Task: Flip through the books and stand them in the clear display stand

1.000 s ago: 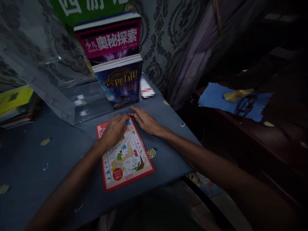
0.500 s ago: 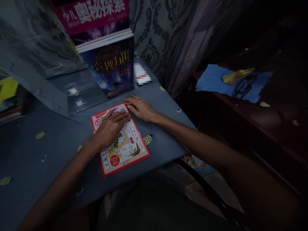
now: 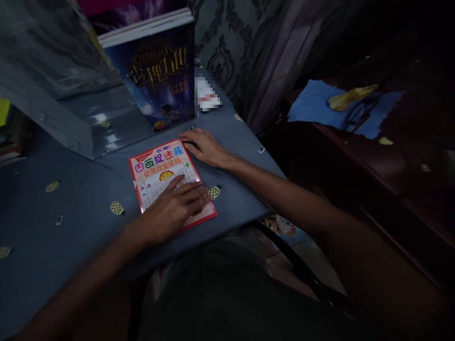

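Observation:
A red-bordered children's picture book with colourful Chinese lettering lies flat on the table, its front cover up. Spread over the lower part of this cover is my left hand, fingers apart and stretched toward the right edge. My right hand rests at the book's top right corner, palm down, with its fingers extended and loosely bent. Its fingertips are at the corner; whether they press on the cover or the table I cannot tell. Neither hand grips anything.
Upright books, the front one dark blue, stand behind on a clear plastic stand. The table has a blue-grey pineapple-print cloth. More books are at far left. A blue cloth lies on a dark red surface at right.
My left hand has slid down the cover toward me, uncovering the title and a cartoon face. My right hand stays by the top right corner. The view has tilted slightly downward.

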The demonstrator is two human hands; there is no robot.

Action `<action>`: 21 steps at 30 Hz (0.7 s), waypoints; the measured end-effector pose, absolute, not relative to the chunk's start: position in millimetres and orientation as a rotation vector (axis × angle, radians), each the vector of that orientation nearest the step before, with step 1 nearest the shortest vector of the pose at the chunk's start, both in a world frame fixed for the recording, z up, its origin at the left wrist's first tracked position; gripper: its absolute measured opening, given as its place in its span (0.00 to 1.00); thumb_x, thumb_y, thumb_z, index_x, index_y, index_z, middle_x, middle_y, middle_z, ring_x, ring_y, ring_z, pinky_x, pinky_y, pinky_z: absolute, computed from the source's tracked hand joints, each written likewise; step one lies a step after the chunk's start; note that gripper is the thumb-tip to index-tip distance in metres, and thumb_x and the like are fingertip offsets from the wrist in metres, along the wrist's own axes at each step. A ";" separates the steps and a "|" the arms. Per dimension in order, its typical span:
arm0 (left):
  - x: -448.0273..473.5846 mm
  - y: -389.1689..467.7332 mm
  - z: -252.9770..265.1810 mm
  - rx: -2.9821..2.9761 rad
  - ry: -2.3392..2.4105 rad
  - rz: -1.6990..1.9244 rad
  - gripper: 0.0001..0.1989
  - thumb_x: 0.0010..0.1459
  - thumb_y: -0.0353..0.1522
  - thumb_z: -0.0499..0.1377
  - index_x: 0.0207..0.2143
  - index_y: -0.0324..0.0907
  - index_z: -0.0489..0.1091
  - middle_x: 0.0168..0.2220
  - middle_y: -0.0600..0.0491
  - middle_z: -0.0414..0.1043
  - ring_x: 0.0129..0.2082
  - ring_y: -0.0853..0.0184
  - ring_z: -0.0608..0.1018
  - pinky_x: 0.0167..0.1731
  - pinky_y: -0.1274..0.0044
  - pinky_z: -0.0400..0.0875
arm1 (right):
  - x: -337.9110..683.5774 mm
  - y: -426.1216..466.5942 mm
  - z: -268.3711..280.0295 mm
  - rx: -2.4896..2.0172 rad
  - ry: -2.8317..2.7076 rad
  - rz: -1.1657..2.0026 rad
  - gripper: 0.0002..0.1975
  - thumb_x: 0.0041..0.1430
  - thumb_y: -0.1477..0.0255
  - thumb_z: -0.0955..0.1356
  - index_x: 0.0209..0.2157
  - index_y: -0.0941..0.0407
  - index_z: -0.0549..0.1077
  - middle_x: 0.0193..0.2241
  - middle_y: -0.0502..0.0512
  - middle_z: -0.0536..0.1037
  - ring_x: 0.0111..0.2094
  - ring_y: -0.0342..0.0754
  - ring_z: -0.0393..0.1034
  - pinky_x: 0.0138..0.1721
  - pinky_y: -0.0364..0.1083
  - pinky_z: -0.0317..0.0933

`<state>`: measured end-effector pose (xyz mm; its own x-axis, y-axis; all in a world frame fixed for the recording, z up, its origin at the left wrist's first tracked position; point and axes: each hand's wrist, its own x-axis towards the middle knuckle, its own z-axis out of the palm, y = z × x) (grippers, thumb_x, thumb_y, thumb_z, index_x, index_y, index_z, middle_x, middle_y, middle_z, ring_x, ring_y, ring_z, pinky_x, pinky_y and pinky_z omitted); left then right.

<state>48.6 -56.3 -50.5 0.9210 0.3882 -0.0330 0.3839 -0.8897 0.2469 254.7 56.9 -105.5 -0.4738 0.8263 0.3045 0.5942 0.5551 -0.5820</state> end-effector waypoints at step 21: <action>55.6 -104.6 -53.8 2.989 0.573 0.052 0.24 0.68 0.25 0.50 0.65 0.40 0.62 0.64 0.43 0.68 0.67 0.59 0.66 0.68 0.57 0.51 | 253.0 52.4 -106.3 -1.158 -2.278 0.467 0.19 0.72 0.70 0.59 0.59 0.55 0.69 0.58 0.57 0.75 0.60 0.56 0.66 0.63 0.58 0.58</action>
<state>55.6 -104.6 -53.8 0.9286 0.3708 0.0151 0.3675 -0.9244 0.1026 253.0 52.4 -106.3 -0.4869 0.8184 0.3051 0.6321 0.5713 -0.5236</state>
